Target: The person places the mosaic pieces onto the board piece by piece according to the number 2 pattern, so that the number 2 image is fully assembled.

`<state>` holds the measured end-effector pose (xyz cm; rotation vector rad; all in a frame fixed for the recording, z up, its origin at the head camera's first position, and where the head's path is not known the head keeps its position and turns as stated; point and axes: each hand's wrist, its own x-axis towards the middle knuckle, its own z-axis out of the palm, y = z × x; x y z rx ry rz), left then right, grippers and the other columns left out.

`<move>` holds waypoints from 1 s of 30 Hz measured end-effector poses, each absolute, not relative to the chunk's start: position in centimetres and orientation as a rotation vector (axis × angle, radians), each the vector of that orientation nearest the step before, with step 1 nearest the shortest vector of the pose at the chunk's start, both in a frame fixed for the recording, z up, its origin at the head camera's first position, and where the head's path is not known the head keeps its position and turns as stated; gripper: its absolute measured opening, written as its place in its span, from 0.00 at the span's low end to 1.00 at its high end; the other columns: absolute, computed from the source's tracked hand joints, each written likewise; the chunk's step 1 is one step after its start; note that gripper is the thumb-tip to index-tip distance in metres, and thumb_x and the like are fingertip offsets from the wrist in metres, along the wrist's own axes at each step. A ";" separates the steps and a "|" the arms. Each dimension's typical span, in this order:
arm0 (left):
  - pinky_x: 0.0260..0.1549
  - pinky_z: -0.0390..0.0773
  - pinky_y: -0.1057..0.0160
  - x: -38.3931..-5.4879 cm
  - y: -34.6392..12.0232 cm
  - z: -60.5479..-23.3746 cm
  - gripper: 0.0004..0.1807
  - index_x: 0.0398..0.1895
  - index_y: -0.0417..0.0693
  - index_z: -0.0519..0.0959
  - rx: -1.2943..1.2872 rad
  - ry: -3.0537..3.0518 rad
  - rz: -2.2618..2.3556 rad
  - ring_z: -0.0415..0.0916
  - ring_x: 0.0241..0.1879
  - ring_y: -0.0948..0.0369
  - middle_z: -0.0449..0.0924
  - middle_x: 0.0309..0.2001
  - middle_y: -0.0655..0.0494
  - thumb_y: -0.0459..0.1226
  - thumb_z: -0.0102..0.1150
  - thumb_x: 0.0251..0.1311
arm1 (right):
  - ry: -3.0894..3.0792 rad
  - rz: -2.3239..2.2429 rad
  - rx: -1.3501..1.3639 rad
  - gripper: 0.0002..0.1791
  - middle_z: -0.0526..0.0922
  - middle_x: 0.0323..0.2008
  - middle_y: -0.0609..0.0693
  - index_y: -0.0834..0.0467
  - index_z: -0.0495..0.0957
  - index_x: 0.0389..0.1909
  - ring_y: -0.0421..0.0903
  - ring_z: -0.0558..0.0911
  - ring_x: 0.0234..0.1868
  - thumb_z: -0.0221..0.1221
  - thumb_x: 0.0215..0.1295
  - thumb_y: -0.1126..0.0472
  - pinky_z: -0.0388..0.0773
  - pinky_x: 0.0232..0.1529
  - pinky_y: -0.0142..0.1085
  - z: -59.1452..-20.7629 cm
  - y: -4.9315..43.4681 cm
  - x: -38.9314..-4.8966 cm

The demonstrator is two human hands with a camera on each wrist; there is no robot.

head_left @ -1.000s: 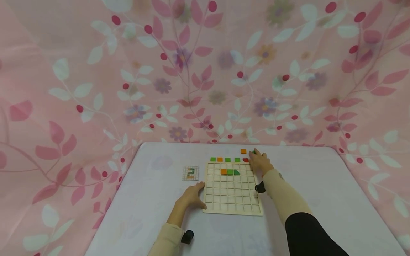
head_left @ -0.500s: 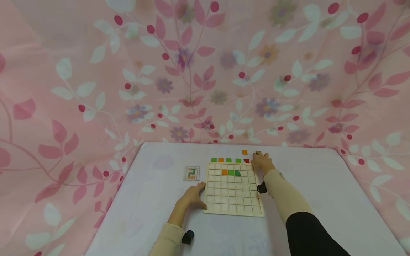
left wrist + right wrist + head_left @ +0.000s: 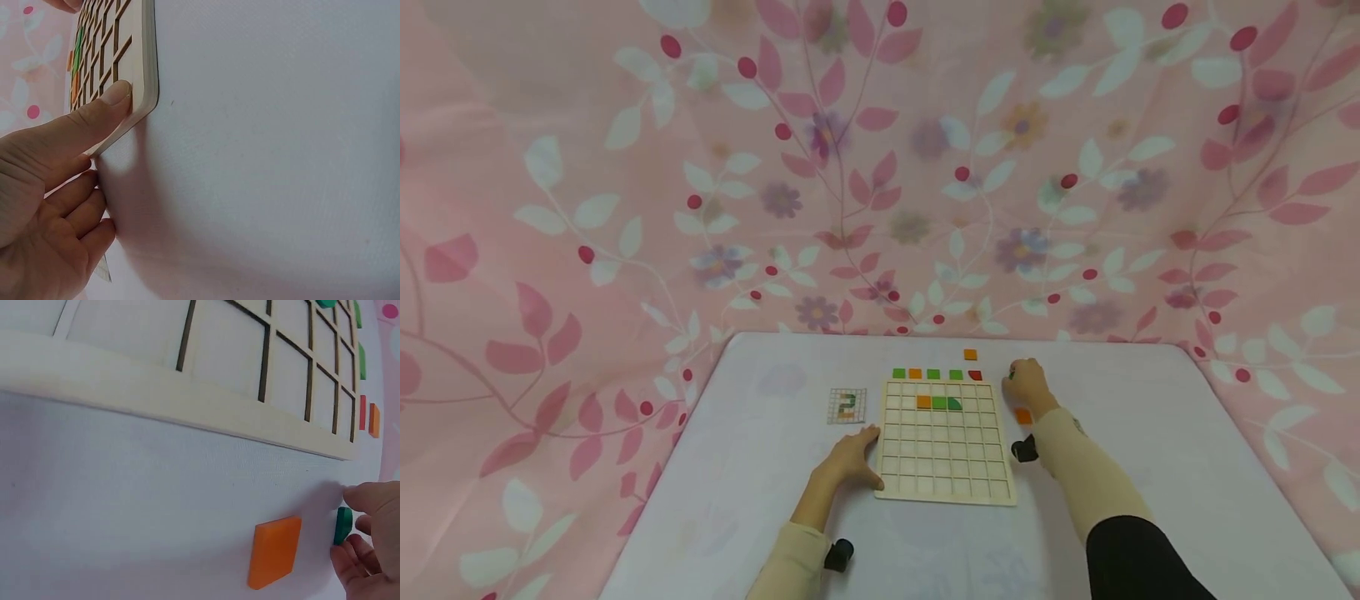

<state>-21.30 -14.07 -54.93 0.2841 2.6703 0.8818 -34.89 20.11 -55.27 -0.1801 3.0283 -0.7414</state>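
Note:
A wooden grid board [image 3: 946,454] lies on the table, with an orange square, a light green square and a dark green rounded piece [image 3: 954,404] in a row in its cells. My left hand [image 3: 850,460] holds the board's left edge. In the left wrist view, its thumb [image 3: 115,94] rests on the rim near a corner, other fingers curled beside the edge. Off the board's far right corner, my right hand [image 3: 1030,387] pinches a dark green piece [image 3: 343,525] between thumb and fingers. An orange square tile [image 3: 275,551] lies beside that hand.
Several green and orange tiles [image 3: 933,374] and a red rounded piece [image 3: 974,375] line the board's far edge. Behind them lies another orange tile [image 3: 971,355]. A small pattern card [image 3: 847,406] is left of the board. A floral cloth [image 3: 910,208] hangs behind the table.
My right hand has moved right and slightly nearer, bringing the dark green piece along and uncovering the orange tile by its wrist. My left hand stays on the board.

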 end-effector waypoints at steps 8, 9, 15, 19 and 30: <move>0.65 0.59 0.46 -21.3 -14.2 -55.0 0.52 0.65 0.37 0.65 0.277 2.667 0.872 0.57 0.67 0.44 0.61 0.68 0.43 0.36 0.79 0.30 | 2.890 -1.029 0.030 0.22 0.76 0.47 0.73 0.77 0.72 0.49 0.63 0.76 0.46 0.54 0.57 0.65 0.76 0.49 0.52 -56.0 20.7 -33.9; 0.65 0.59 0.45 -21.3 -14.2 -55.0 0.51 0.65 0.37 0.66 0.282 2.668 0.871 0.57 0.67 0.44 0.61 0.68 0.43 0.36 0.79 0.30 | 2.889 -1.045 0.025 0.22 0.76 0.46 0.72 0.77 0.72 0.49 0.63 0.76 0.46 0.55 0.57 0.65 0.77 0.48 0.51 -56.2 20.9 -33.7; 0.65 0.59 0.45 -21.3 -14.2 -54.9 0.51 0.65 0.37 0.66 0.291 2.668 0.876 0.57 0.67 0.43 0.61 0.68 0.42 0.36 0.79 0.30 | 2.889 -1.095 -0.105 0.16 0.80 0.43 0.70 0.74 0.78 0.43 0.62 0.77 0.44 0.55 0.52 0.71 0.76 0.47 0.52 -56.8 22.1 -32.8; 0.65 0.59 0.45 -21.5 -14.1 -54.9 0.52 0.65 0.37 0.65 0.286 2.672 0.865 0.57 0.67 0.44 0.60 0.68 0.43 0.37 0.79 0.30 | 2.898 -1.131 -0.145 0.16 0.79 0.43 0.70 0.73 0.79 0.44 0.63 0.77 0.44 0.54 0.54 0.73 0.76 0.44 0.52 -57.1 22.9 -32.3; 0.66 0.58 0.45 -21.4 -14.1 -55.0 0.52 0.66 0.37 0.65 0.283 2.674 0.873 0.56 0.68 0.43 0.60 0.68 0.43 0.36 0.79 0.30 | 3.135 -1.110 0.087 0.26 0.76 0.43 0.74 0.77 0.75 0.47 0.67 0.73 0.45 0.58 0.58 0.57 0.71 0.46 0.57 -58.9 22.6 -31.4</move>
